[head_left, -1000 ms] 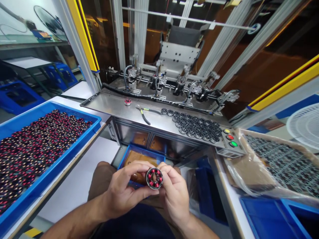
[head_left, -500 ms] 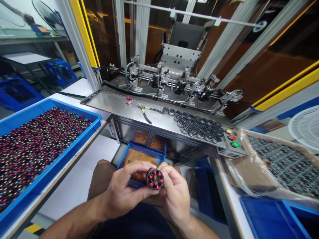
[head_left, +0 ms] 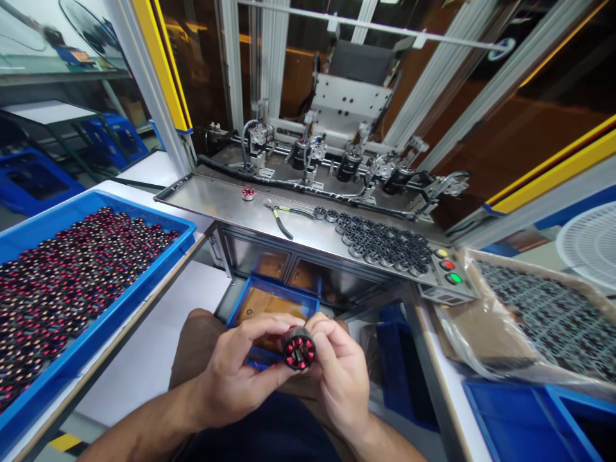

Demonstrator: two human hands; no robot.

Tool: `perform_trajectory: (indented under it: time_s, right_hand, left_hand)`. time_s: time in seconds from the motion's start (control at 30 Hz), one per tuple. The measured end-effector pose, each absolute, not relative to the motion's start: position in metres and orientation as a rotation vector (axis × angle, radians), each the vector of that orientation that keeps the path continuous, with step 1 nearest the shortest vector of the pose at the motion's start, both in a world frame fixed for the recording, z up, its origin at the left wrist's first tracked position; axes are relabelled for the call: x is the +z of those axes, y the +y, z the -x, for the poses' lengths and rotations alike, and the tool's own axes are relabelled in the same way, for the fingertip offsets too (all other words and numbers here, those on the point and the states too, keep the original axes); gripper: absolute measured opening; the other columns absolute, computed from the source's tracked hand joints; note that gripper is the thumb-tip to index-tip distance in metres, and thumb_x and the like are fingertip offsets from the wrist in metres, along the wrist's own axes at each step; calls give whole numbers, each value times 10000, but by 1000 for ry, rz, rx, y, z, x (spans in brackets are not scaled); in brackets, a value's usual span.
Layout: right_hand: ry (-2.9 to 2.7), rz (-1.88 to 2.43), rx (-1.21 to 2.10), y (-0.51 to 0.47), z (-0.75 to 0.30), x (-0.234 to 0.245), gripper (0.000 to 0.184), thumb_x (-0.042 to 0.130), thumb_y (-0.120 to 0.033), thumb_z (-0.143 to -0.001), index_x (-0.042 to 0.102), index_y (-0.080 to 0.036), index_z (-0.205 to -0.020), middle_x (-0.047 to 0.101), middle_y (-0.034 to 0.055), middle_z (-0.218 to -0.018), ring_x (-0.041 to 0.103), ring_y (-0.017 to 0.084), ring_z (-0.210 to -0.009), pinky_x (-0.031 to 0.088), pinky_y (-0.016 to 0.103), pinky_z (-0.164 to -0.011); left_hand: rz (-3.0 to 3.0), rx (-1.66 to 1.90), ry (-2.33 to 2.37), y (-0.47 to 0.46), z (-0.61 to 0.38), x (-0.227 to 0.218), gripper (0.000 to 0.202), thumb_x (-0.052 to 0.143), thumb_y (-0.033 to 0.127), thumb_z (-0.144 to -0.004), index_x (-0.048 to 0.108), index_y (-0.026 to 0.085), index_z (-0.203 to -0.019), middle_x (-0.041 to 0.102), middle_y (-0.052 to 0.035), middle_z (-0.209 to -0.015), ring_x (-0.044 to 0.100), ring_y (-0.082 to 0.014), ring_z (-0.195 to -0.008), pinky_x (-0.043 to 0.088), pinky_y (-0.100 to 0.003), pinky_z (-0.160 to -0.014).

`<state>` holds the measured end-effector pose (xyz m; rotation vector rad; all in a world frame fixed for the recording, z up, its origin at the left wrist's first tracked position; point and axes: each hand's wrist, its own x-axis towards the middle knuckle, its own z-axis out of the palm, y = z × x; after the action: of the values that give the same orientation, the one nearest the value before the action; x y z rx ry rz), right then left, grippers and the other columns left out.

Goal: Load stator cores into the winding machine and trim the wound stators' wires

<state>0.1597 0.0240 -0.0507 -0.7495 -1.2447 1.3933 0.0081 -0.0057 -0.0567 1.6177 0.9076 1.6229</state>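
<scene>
Above my lap I hold a round motor stator with red coils around a black ring. My left hand grips it from the left, thumb below and fingers over the top. The fingertips of my right hand are pinched at its right edge. Its open centre faces up toward me. Beyond my hands, a single red-wound stator stands on the metal ledge. Beside it lie wire cutters with green and black handles.
Many dark rings cover the ledge's right part, next to a button box. A blue tray of wound stators stands left; a plastic-lined carton of grey parts stands right. The winding machine is behind, a blue bin below.
The stator has tilted in my fingers, so more of its dark outer side shows at the top. Both hands stay in nearly the same place.
</scene>
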Motion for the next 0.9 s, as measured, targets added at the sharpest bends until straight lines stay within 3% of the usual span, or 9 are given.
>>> perform_trajectory:
  time_s: [0.2, 0.37, 0.43, 0.53, 0.6, 0.73, 0.9]
  right_hand:
    - [-1422, 775, 1069, 27, -164, -46, 222, 516, -216, -946, 571, -180, -734, 511, -4, -674, 515, 117, -608, 440, 247, -557]
    - [-1741, 634, 585, 35, -177, -34, 106, 541, -114, -890, 607, -191, -859, 605, 30, -713, 588, 152, -654, 504, 286, -569]
    - [-1843, 580, 446, 38, -183, -32, 108, 545, -106, -888, 609, -194, -895, 631, 39, -733, 614, 153, -665, 538, 282, -568]
    - [-1928, 542, 295, 40, -189, -33, 112, 549, -114, -893, 607, -190, -950, 635, 48, -769, 634, 153, -690, 576, 285, -589]
    - [-1963, 498, 253, 41, -192, -33, 166, 560, -91, -875, 596, -186, -1006, 626, 49, -796, 634, 156, -720, 595, 299, -618]
    - [-1960, 499, 231, 41, -203, -32, 241, 568, -74, -855, 599, -204, -1056, 606, 57, -895, 635, 169, -798, 604, 335, -667]
    - [-1745, 576, 480, 47, -217, -42, 497, 743, -248, -802, 534, -239, -1252, 492, 127, -1192, 599, 269, -1036, 582, 453, -776]
  left_hand:
    - [-1393, 1525, 814, -7, -10, -49, 519, 649, -69, -758, 575, 261, -1152, 688, -56, -1186, 665, -182, -1094, 556, -244, -894]
    - [-1047, 1353, 602, -1, -5, -46, 559, 848, 102, -644, 596, 254, -1119, 665, -64, -1233, 626, -217, -1153, 509, -295, -966]
    - [-894, 1245, 577, 5, -5, -46, 475, 850, 250, -674, 615, 204, -1085, 699, -88, -1129, 682, -209, -1026, 549, -278, -864]
    - [-741, 935, 537, 10, -10, -45, 352, 711, 418, -810, 637, 115, -973, 736, -108, -823, 725, -176, -696, 554, -220, -586]
    - [-694, 881, 520, 11, -13, -44, 333, 710, 401, -815, 646, 101, -944, 741, -111, -767, 725, -178, -656, 547, -211, -546]
    - [-728, 1088, 564, 10, -16, -43, 291, 782, 276, -762, 669, 130, -987, 758, -70, -806, 728, -151, -695, 579, -222, -646]
    - [-779, 1160, 577, 9, -14, -43, 299, 780, 293, -764, 669, 146, -1000, 770, -85, -850, 740, -182, -779, 593, -242, -676]
